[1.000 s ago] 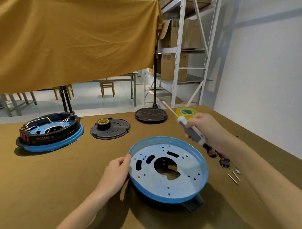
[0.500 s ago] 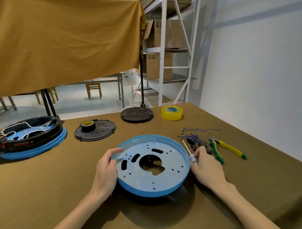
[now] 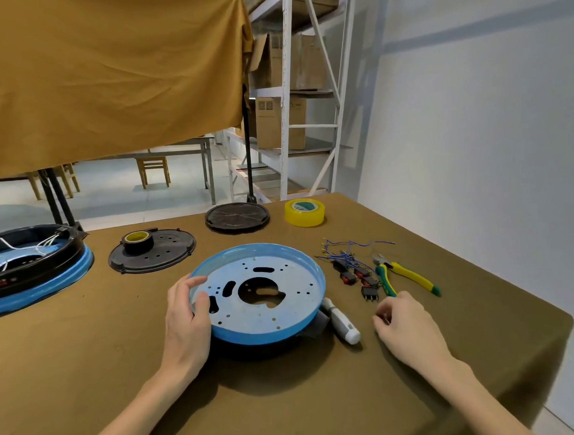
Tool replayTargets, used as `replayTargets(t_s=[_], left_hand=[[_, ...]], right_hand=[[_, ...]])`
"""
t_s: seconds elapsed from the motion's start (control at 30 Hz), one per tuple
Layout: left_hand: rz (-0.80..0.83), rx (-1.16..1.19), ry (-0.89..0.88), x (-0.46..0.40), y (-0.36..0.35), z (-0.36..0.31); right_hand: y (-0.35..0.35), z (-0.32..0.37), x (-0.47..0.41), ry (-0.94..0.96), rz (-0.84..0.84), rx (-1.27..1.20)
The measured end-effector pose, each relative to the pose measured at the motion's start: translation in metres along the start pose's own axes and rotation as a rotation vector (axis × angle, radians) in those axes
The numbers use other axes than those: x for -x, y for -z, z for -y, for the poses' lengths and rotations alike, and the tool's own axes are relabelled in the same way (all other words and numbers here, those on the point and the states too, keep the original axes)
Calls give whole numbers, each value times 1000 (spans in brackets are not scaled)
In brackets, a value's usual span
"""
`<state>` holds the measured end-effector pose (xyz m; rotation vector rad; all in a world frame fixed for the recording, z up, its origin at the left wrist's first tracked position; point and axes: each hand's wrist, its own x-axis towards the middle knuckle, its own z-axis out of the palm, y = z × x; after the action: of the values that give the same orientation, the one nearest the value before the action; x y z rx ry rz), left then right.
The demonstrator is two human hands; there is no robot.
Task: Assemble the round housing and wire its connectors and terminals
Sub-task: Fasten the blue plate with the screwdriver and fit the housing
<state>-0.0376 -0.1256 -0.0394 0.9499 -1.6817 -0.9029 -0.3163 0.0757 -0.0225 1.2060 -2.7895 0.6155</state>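
My hands at a brown table, one on a round blue housing [image 3: 259, 327], one beside a screwdriver [image 3: 340, 321]

My left hand [image 3: 186, 314] grips the housing's near-left rim, thumb inside on the perforated metal plate, fingers curled over the edge. My right hand [image 3: 405, 325] rests on the table with fingers loosely curled; whether the fingertips pinch something small I cannot tell. The screwdriver lies between my hands, its tip hidden under the housing. Just beyond my right hand lie black connectors [image 3: 358, 275], tangled blue wires [image 3: 349, 248] and yellow-green pliers [image 3: 404, 276]. Far left of my left hand, a wired housing [image 3: 30, 267] is cut off by the frame edge
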Motion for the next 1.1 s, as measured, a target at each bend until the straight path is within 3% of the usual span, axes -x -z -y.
replayTargets(t_s=[0.37,0.53,0.77,0.87,0.97,1.03,1.1], left_hand=[[45,-31,13,4,3,2],[51,-40,11,12,4,-10],[209,35,42,6,9,1],[269,31,59,-9,17,8],[158,24,82,-13,21,8],[31,-21,64,-4,18,8],[14,-68,-21,7,16,7]], right_hand=[[9,-6,1,-10,-1,-54],[13,14,-2,160,-151,-483],[22,90,-13,341,-92,-870],[20,117,-16,414,23,-971],[9,129,-16,449,108,-922],[0,131,-14,423,105,-892],[-5,132,-12,392,68,-879]])
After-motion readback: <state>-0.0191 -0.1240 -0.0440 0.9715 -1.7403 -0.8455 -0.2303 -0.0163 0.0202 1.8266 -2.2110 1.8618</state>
